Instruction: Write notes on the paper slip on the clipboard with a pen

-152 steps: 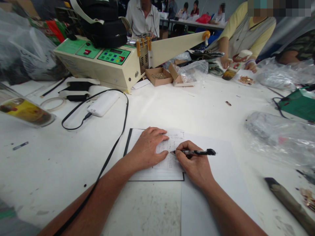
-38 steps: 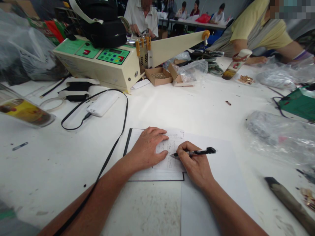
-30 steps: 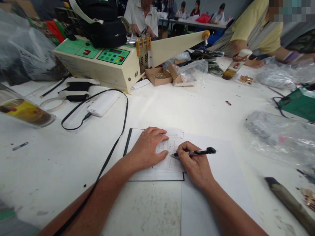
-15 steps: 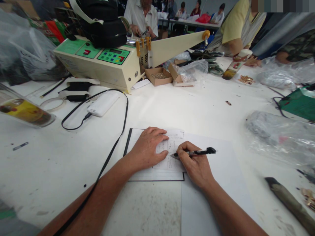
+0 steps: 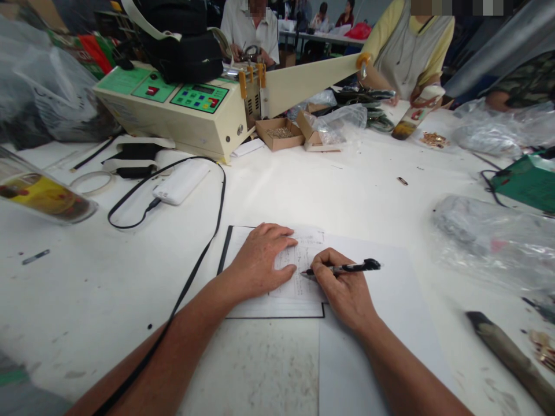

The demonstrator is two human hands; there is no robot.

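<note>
While pinching the black pen [image 5: 347, 268] between thumb and fingers, presses its tip to the written form [image 5: 310, 242] with the right grip [image 5: 342, 292] — just beside the left grip [image 5: 260, 263], spread flat, palm down, on the same form. Underneath, a black-edged sheet [image 5: 269, 310] and the white surface [image 5: 347, 190] — farther out, black cable [image 5: 225, 188], white power bank [image 5: 181, 182], cream machine [image 5: 182, 124] at far left

pen [image 5: 353, 267]: black, nearly level, tip pointing left and touching the form. form [image 5: 306, 248]: white, handwritten grid, flat on a black-edged pad [image 5: 225, 251].
</note>
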